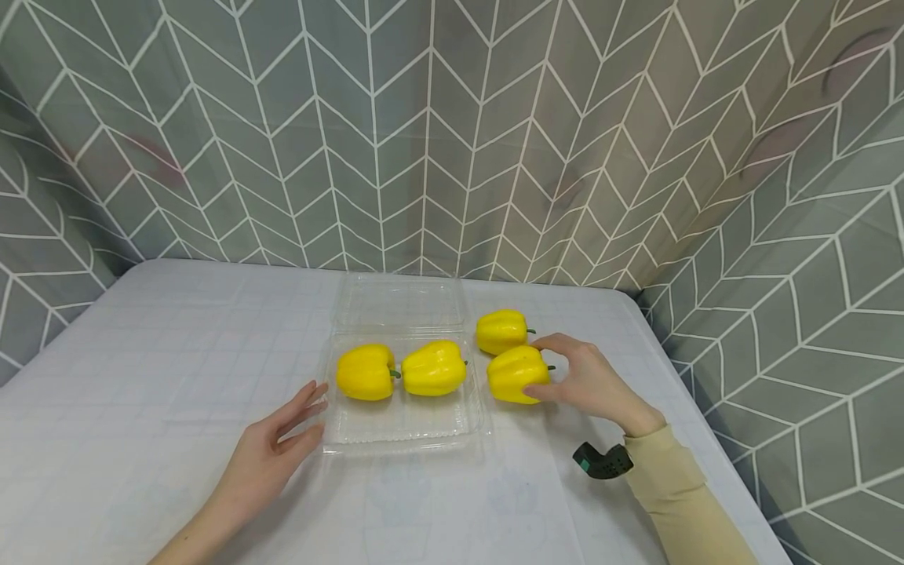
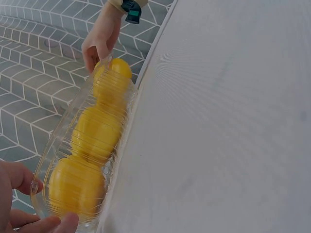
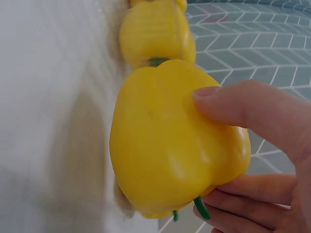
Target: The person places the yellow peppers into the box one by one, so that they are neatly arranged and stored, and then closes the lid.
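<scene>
An open clear plastic clamshell tray (image 1: 402,435) lies mid-table with two yellow bell peppers (image 1: 365,372) (image 1: 433,367) in it. Right of it, two more yellow peppers sit on the cloth. My right hand (image 1: 549,367) grips the nearer pepper (image 1: 514,377), with the thumb on its near side and fingers over its far side. In the right wrist view, that pepper (image 3: 170,145) fills the frame between thumb and fingers (image 3: 252,194). The farther pepper (image 1: 500,331) lies untouched. My left hand (image 1: 318,408) rests with straight fingers against the tray's left edge. The left wrist view shows its fingertips (image 2: 53,223) at the tray wall (image 2: 58,141).
The tray's clear lid (image 1: 399,302) lies flat behind it. A white gridded cloth (image 1: 176,353) covers the table, whose right edge (image 1: 678,369) is close to the right hand. A grey chevron backdrop (image 1: 452,133) encloses the back and sides. A black device (image 1: 600,461) sits at the right wrist.
</scene>
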